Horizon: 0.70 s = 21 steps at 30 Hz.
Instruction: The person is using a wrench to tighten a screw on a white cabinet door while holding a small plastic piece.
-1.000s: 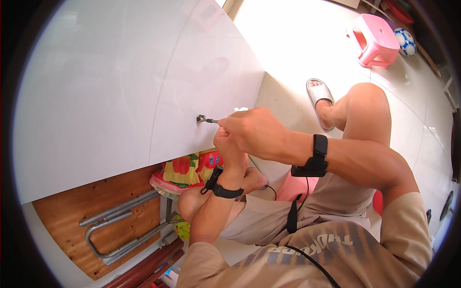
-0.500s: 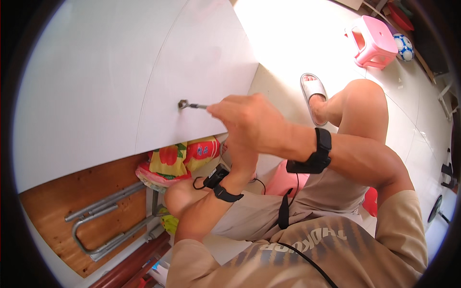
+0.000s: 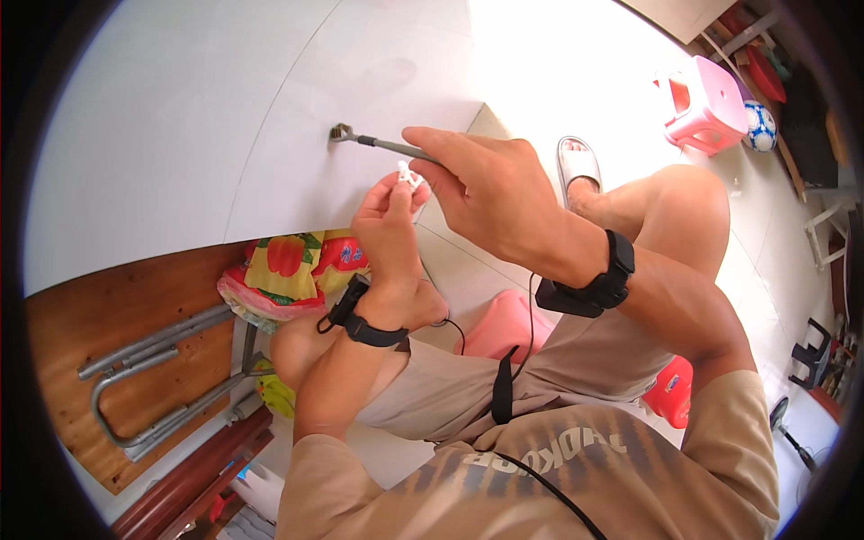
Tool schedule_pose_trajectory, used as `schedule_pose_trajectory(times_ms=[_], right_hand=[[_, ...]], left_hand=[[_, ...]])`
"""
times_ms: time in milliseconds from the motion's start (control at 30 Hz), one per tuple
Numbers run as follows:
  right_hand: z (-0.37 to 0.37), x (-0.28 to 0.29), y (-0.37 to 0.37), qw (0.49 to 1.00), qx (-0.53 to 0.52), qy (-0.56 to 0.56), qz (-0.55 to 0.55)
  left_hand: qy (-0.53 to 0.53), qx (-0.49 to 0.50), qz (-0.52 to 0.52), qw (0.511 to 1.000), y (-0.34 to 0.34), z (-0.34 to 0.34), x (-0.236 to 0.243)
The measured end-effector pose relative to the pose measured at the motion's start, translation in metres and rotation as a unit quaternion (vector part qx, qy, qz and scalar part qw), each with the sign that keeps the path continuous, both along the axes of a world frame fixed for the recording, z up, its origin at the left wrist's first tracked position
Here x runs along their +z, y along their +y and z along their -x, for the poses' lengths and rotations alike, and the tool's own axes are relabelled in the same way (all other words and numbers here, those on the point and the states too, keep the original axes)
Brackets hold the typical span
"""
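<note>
in the head view, we grip the thin grey tool (image 3: pixel 392 147) in our right hand (image 3: pixel 495 196), the nearer one; its shaft points half past nine, metal end by the white panel (image 3: pixel 202 144). toward half past eight, our left hand's (image 3: pixel 384 216) fingertips pinch a white scrap (image 3: pixel 405 173).

We see 1 row of pale block letters (image 3: pixel 589 439), upside down in our view, across the beige shirt (image 3: pixel 648 499). We also find small characters on the red packaging (image 3: pixel 333 265) beside the yellow, too small for us to read.
</note>
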State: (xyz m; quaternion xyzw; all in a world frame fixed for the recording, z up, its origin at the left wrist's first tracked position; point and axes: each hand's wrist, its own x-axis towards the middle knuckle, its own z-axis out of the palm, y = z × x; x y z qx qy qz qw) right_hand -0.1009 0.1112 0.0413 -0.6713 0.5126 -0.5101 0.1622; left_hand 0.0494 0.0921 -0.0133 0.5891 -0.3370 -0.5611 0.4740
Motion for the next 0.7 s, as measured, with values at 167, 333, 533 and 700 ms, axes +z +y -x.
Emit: schedule_pose_trajectory(times_ms=[167, 333, 533, 700], right_hand=[[0.003, -0.019, -0.011, 0.999, -0.003, 0.034, -0.014], [0.003, -0.015, -0.009, 0.999, -0.007, 0.005, 0.032], [-0.003, -0.004, -0.005, 0.999, 0.018, 0.018, 0.024], [0.0, -0.014, -0.011, 1.0, 0.008, 0.015, 0.008]], left_hand=[[0.052, -0.02, 0.053, 0.997, -0.011, -0.007, -0.007], [0.056, -0.027, 0.035, 0.997, -0.005, -0.002, -0.007], [0.025, -0.037, 0.025, 0.999, 0.004, -0.001, -0.016], [0.005, -0.051, 0.023, 0.998, 0.005, 0.004, -0.018]])
